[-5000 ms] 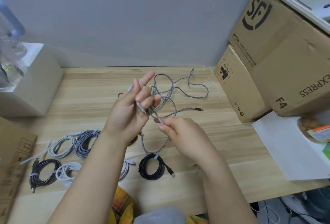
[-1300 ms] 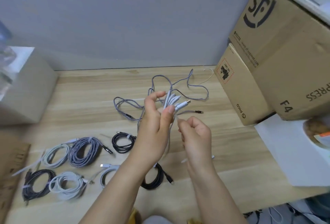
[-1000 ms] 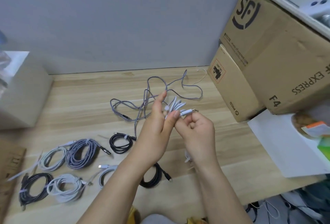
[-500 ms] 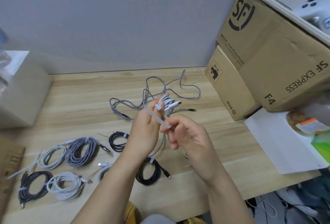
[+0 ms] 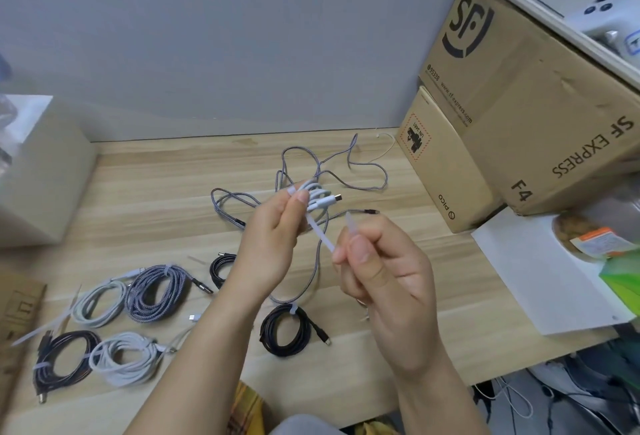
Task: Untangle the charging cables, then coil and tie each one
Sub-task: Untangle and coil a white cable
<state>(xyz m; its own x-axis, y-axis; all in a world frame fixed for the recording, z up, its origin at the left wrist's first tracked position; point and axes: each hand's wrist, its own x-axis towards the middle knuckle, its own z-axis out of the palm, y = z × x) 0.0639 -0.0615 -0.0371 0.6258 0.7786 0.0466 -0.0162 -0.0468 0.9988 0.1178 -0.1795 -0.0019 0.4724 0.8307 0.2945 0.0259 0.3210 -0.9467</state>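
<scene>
- The left hand (image 5: 273,244) was held up over the wooden table (image 5: 138,192). Its fingers were curled round a small bunch of white cable (image 5: 317,197), with a plug sticking out to the right.
- The right hand (image 5: 377,271) was just beside it. Its finger and thumb pinched a thin white tie strip (image 5: 322,237). The other end of the strip ran up to the bunch in the left hand.
- I think the tie was being pulled tight round this cable, so this one was nearly done but not finished.
- A lot was done already. Tied coils lay on the near left of the table: a grey braided coil (image 5: 156,292), a pale grey coil (image 5: 98,303), a black coil (image 5: 62,358) and a white coil (image 5: 124,358).
- One more black coil (image 5: 287,330) lay near the middle, with a tie on it. A small black coil (image 5: 220,268) sat partly behind the left wrist.
- Some work was left. A long grey cable (image 5: 332,171) lay loose and loopy at the back of the table, not yet coiled. I could not tell if it was one cable or two.
- Brown cardboard boxes (image 5: 519,122) stood on the right.
</scene>
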